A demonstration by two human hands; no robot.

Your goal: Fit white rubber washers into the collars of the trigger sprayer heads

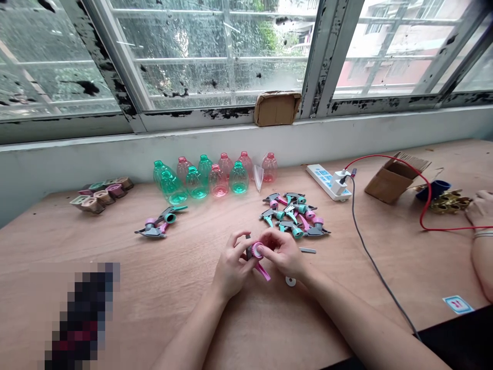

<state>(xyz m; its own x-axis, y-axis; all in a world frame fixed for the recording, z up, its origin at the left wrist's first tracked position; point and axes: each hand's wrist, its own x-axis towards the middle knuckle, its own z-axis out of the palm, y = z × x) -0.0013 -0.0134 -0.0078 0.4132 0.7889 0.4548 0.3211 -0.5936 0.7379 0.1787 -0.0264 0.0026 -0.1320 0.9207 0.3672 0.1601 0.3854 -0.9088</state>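
Between my two hands is a pink and grey trigger spray head [262, 270], its pink trigger pointing down toward me. My left hand [235, 264] grips its body from the left. My right hand [283, 252] is closed at its round pink collar [257, 250], thumb and fingers on the collar's face; whether a small part sits under the thumb I cannot make out. A white ring-shaped washer [290, 281] lies on the table under my right wrist. Just beyond that hand is a small flat grey strip [307, 250].
Several spray heads [295, 213] lie heaped behind my hands, with another small group [159, 223] leftward. Green and pink bottles [197, 185] line the wall. A power strip [329, 182], cables, a cardboard box [393, 180] and brass-coloured parts [449, 202] by another person's hand [481, 208] are rightward.
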